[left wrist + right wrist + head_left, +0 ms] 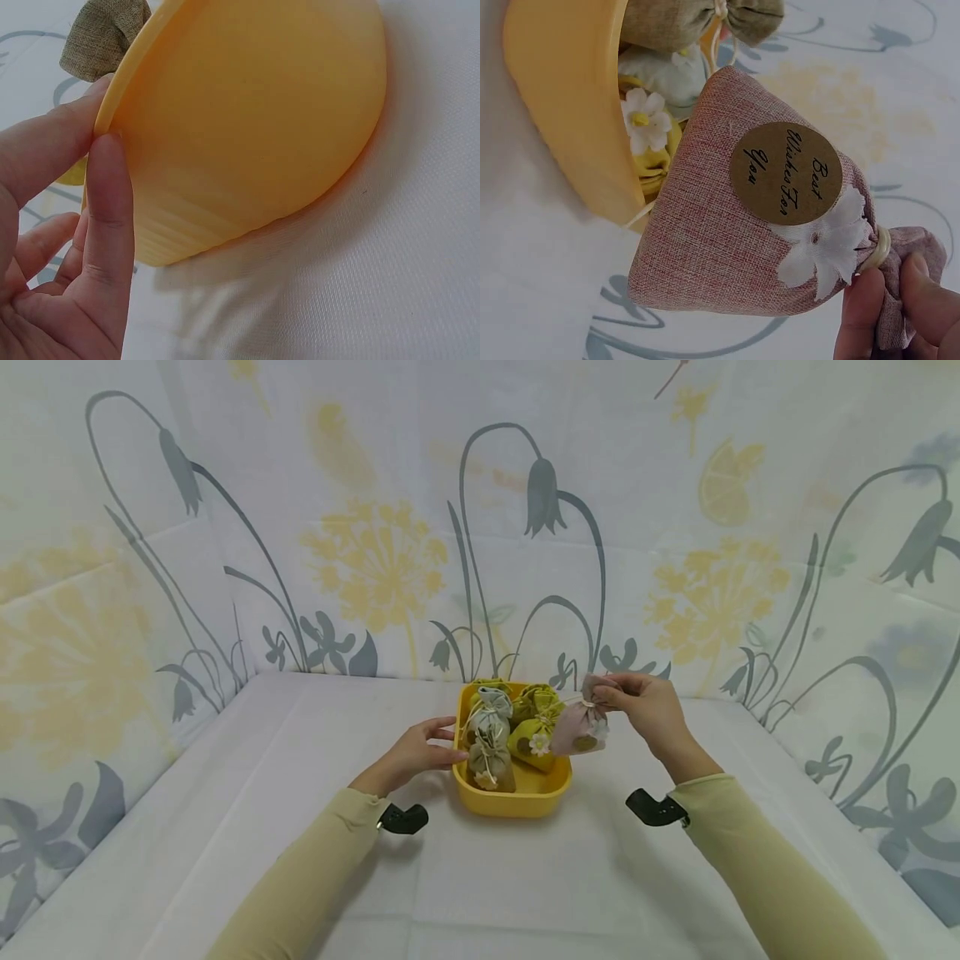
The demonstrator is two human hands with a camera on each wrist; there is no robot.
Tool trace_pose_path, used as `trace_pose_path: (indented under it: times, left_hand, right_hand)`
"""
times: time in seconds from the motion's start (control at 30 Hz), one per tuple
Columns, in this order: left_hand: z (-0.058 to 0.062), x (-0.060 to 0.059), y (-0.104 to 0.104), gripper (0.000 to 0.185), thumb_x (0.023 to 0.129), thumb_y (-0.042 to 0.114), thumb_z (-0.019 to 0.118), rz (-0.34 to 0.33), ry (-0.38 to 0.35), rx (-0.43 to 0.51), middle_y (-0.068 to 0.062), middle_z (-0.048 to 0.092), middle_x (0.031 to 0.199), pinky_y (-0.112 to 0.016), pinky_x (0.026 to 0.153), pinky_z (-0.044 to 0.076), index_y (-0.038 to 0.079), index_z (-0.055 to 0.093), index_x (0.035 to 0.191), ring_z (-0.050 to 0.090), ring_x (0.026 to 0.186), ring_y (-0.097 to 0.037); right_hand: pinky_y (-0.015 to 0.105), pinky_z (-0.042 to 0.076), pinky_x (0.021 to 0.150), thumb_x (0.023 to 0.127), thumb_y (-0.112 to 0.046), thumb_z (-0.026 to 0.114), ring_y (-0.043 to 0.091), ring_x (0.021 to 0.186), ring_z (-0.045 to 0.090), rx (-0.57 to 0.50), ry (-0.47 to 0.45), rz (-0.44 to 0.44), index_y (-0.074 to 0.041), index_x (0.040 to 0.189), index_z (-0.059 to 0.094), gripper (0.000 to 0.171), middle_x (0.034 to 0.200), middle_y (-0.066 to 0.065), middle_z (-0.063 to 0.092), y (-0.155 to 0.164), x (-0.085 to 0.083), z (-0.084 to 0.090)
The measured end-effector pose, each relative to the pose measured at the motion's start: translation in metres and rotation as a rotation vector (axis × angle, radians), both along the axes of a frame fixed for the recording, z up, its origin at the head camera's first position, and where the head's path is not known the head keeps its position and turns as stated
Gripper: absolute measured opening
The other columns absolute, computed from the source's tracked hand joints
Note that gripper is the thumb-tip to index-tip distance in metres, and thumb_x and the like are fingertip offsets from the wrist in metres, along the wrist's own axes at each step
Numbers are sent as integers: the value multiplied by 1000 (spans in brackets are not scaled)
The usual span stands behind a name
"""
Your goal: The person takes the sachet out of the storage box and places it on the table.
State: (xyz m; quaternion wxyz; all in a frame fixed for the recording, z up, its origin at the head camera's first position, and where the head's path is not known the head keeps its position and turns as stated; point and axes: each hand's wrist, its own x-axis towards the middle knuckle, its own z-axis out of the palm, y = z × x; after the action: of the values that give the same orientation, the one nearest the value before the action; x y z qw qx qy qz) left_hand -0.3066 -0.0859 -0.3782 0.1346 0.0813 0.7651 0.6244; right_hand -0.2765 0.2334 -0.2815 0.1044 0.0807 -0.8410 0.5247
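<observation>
A white tabletop (525,877) is walled on three sides by fabric printed with grey bellflowers and yellow dandelions (390,560). Near its middle sits a square yellow plastic bowl (517,797) filled with small drawstring sachets: a grey-beige one (491,760) at the front left, a pale grey one (489,710) behind it, and yellow-green ones (534,739) with a white flower. The person's left hand (416,752) rests against the bowl's left rim, thumb and forefinger (105,217) lightly touching its edge, the other fingers relaxed. The right hand (648,706) pinches the tied neck of a pink linen sachet (579,727), holding it tilted above the bowl's right edge. The sachet bears a white fabric flower (826,247) and a round brown sticker (786,174) reading "Best Wishes For You".
</observation>
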Motion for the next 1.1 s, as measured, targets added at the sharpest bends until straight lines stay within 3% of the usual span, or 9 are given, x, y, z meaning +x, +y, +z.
trace_pose_path:
  times: [0.1,0.33,0.57,0.73,0.97,1.1]
  left_hand:
    - [0,0,0,77,76,16,79,-2,-1,0,-15,50,120,-33,77,55,11,40,141,62,92,-21]
    - [0,-1,0,76,75,16,79,4,-3,-1,-15,50,120,-33,77,55,12,41,141,62,92,-21]
    - [-1,-1,-1,75,76,15,79,4,-1,2,-15,50,120,-33,77,55,12,41,141,62,92,-21]
    - [0,0,0,76,76,16,79,5,-2,-4,-15,49,121,-33,77,55,12,40,141,62,93,-21]
    - [0,0,0,75,77,15,78,0,-1,3,-16,49,121,-33,77,55,11,40,141,62,93,-21]
    - [1,1,0,75,77,14,78,-5,1,3,-16,50,121,-33,77,55,11,40,141,62,93,-21]
  right_hand:
    - [35,48,91,91,-18,63,2,75,64,4,11,-1,10,118,58,39,103,13,65,4,-1,0]
    - [21,51,81,90,-18,63,1,73,64,-21,30,-10,11,114,59,38,86,-9,65,13,-6,-1]
    - [16,52,73,90,-12,62,0,70,63,-85,56,-4,17,112,56,37,79,-16,62,19,-12,-1]
    - [16,52,74,91,-14,62,0,70,62,-77,45,-30,16,113,56,37,80,-16,62,23,-16,-3]
    - [16,51,76,91,-19,62,-4,72,61,-36,18,-98,12,115,57,40,92,-2,62,30,-25,-9]
    - [18,52,75,91,-15,61,-5,70,61,-71,18,-106,15,115,55,39,86,-6,61,34,-31,-14]
